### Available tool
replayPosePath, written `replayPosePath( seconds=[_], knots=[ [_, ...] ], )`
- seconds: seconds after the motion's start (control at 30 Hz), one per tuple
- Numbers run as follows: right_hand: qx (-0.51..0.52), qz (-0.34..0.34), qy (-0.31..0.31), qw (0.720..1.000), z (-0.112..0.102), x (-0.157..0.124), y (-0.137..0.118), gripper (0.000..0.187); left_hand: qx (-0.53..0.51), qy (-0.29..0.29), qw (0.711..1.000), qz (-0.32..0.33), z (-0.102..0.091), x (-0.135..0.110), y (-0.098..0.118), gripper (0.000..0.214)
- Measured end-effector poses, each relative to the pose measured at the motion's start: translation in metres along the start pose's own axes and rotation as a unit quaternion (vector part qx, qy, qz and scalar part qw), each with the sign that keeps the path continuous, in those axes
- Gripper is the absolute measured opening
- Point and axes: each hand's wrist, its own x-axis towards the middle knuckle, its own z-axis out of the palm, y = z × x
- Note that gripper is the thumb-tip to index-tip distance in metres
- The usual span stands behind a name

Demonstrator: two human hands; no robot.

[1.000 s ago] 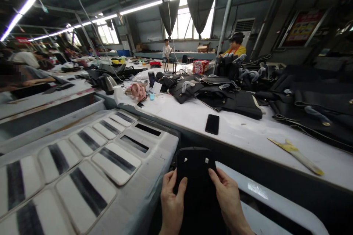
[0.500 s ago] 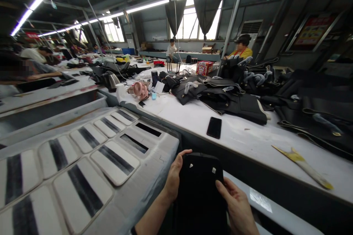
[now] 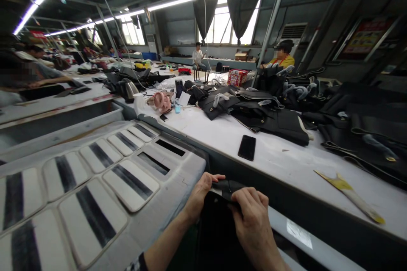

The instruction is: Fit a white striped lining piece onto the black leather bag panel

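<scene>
A black leather panel [image 3: 216, 224] stands upright low in the middle of the view, in front of the white table's edge. My left hand [image 3: 200, 194] grips its upper left corner with the fingers curled over the top. My right hand [image 3: 251, 218] is closed over the top edge, pinching and bending it toward me. The panel's lower part runs out of view between my arms.
A grey padded form with several white, black-striped pads [image 3: 130, 182] lies at the left. On the long white table [image 3: 286, 161] lie a black phone [image 3: 247, 147], a yellow-tipped tool [image 3: 349, 194], a pink fan [image 3: 161, 102] and piled black bag parts [image 3: 273, 118]. Other people sit behind.
My right hand has moved from the panel's right side up to its top edge and closed on it, folding the top over. The left hand stays at the upper left corner.
</scene>
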Motion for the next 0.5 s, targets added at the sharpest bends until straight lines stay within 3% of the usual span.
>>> replayPosePath(
  seconds=[0.1, 0.2, 0.3, 0.37, 0.5],
  knots=[
    [0.029, 0.023, -0.015, 0.999, -0.003, 0.003, -0.004, 0.018, 0.076, -0.092, 0.991, -0.067, -0.009, 0.017, 0.022, 0.035],
    [0.041, 0.032, -0.035, 0.998, -0.005, 0.008, -0.006, 0.025, 0.140, -0.197, 0.962, -0.130, -0.016, 0.036, 0.042, 0.048],
    [0.054, 0.011, -0.025, 0.998, -0.002, 0.011, -0.005, 0.019, 0.188, -0.264, 0.932, -0.161, -0.017, 0.049, 0.050, 0.054],
    [0.056, -0.011, -0.009, 0.998, 0.002, 0.009, -0.004, 0.017, 0.206, -0.271, 0.925, -0.166, -0.014, 0.050, 0.048, 0.056],
    [0.036, -0.068, -0.020, 0.997, 0.008, -0.015, -0.009, 0.027, 0.203, -0.227, 0.939, -0.162, -0.009, 0.042, 0.030, 0.055]
  ],
)
